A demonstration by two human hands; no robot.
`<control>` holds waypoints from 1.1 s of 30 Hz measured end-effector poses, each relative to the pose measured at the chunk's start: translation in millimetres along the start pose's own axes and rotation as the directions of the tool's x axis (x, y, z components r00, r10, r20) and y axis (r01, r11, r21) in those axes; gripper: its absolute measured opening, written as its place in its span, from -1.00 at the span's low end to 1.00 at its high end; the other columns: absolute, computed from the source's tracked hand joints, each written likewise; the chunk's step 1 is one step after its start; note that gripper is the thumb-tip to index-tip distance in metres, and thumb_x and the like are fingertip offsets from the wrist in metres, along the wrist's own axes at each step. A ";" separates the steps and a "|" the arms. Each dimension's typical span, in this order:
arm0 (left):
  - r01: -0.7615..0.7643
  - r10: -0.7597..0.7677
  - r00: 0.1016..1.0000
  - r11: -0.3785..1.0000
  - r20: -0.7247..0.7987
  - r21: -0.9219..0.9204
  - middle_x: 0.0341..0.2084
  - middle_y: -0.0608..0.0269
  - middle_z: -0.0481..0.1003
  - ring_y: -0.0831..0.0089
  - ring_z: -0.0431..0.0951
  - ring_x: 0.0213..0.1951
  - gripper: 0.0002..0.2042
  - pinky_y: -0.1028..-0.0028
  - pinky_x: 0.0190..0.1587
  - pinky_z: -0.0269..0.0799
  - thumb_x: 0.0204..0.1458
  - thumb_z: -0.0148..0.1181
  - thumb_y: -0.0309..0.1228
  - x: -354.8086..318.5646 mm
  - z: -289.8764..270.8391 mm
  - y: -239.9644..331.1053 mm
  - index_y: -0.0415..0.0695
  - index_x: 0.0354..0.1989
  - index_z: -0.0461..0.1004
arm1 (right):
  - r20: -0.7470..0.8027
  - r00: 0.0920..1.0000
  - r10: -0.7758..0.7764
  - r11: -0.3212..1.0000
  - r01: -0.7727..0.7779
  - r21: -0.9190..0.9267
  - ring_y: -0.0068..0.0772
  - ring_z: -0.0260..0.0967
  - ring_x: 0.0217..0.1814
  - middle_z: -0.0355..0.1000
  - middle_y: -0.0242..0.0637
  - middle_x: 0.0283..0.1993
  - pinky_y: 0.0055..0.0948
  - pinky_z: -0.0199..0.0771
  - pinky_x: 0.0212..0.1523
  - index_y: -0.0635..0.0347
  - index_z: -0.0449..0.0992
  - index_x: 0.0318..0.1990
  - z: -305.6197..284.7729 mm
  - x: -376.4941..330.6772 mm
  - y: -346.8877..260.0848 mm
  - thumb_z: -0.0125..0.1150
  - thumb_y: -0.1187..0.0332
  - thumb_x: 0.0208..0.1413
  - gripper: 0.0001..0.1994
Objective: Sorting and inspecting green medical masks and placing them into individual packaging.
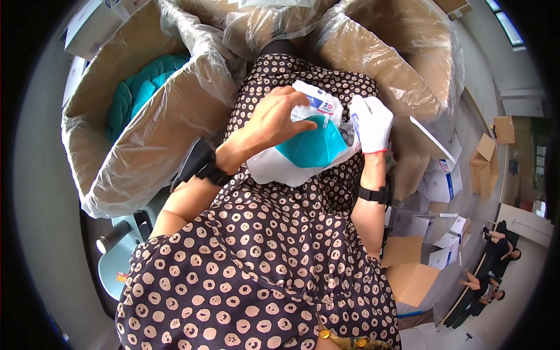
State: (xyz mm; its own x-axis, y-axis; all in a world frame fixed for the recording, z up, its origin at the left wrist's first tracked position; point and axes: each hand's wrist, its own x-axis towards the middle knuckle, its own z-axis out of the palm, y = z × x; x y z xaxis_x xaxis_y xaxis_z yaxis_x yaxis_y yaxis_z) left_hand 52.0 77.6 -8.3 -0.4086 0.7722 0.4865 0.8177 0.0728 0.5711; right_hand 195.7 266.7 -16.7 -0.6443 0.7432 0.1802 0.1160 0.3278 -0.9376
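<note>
Seated person, patterned dark garment (256, 251) with pale round spots spread over the lap. Work sits at the middle of the lap: a white package (268, 167), mouth open, with a teal mask (313, 149) lying partly in it, its face showing upward between the two hands.

Left hand (274, 119): bare, reaching in from the left over the package. Thumb and fingers spread apart; thumb at the mask's far edge, fingertips by the printed flap (318, 100) on the far side. Cannot tell how firmly either touches. Black wristband (213, 174) on this wrist.

Right hand (373, 125): white knitted glove, red trim at the cuff. Fingers curled together, clamped on the package's right edge. Black wristband on this wrist as well.

Surroundings: left, a large carton (146, 154) lined with clear plastic, teal masks (143, 87) heaped inside. Far side, another plastic-lined carton (262, 23); far right, a third (379, 64), also lined. Right, white-and-blue boxes (440, 184) scattered on the floor, with an open brown box (411, 283) nearer and another brown box (483, 157) beyond. Near left, a pale blue stool (111, 277). Well off at the right, two people (503, 245) sit side by side in dark clothing.
</note>
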 end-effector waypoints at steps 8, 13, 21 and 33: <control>0.465 -0.639 0.768 0.512 0.042 -0.722 -0.48 0.47 0.43 0.74 0.36 -0.42 -0.94 0.67 -0.39 0.27 0.18 0.10 -0.46 -16.6 -33.5 -58.0 -0.14 -0.23 0.44 | 0.392 0.883 -0.257 0.566 0.466 -0.680 -0.22 0.50 -0.15 0.53 -0.28 -0.13 -0.31 0.49 -0.11 0.03 0.57 -0.12 6.7 16.5 15.7 0.29 0.15 -0.05 -0.67; 0.472 -0.600 0.795 0.705 -0.091 -0.529 -0.50 0.50 0.41 0.76 0.31 -0.43 -0.93 0.72 -0.38 0.22 0.19 0.05 -0.54 -30.5 -53.5 -75.6 -0.17 -0.24 0.47 | 0.442 0.897 -0.001 0.685 0.322 -0.653 -0.16 0.44 0.00 0.49 -0.20 -0.02 -0.29 0.43 0.00 0.02 0.52 -0.01 56.4 27.2 -34.9 0.20 0.11 0.02 -0.61; 0.482 -0.501 0.863 0.775 0.069 -0.408 -0.48 0.41 0.47 0.66 0.41 -0.34 -0.93 0.61 -0.27 0.33 0.15 0.07 -0.56 -42.0 -36.1 -64.8 -0.21 -0.27 0.50 | 0.303 0.947 -0.103 0.894 0.222 -0.390 -0.23 0.50 -0.35 0.52 -0.22 -0.36 -0.37 0.48 -0.32 0.14 0.59 -0.40 38.6 14.9 -32.8 0.27 0.34 -0.01 -0.91; 0.225 -0.219 0.973 0.846 0.070 -0.484 -0.50 0.20 0.46 0.39 0.49 -0.43 -0.86 0.42 -0.36 0.42 -0.04 0.33 -0.42 17.7 27.0 -3.9 -0.22 -0.41 0.52 | 0.157 0.978 -0.138 0.958 0.172 -0.229 -0.55 0.41 -0.38 0.46 -0.33 -0.41 -0.52 0.44 -0.30 0.32 0.48 -0.29 -18.6 -9.6 -35.9 0.23 0.53 0.03 -0.90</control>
State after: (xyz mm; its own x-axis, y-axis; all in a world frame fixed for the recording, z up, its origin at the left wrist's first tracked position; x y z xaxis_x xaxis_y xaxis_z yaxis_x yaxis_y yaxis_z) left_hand 52.5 108.0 -19.7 -0.5478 0.7802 0.3021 0.4030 -0.0704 0.9125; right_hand 211.8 258.6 20.8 -0.7648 0.5899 0.2589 0.1736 0.5757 -0.7990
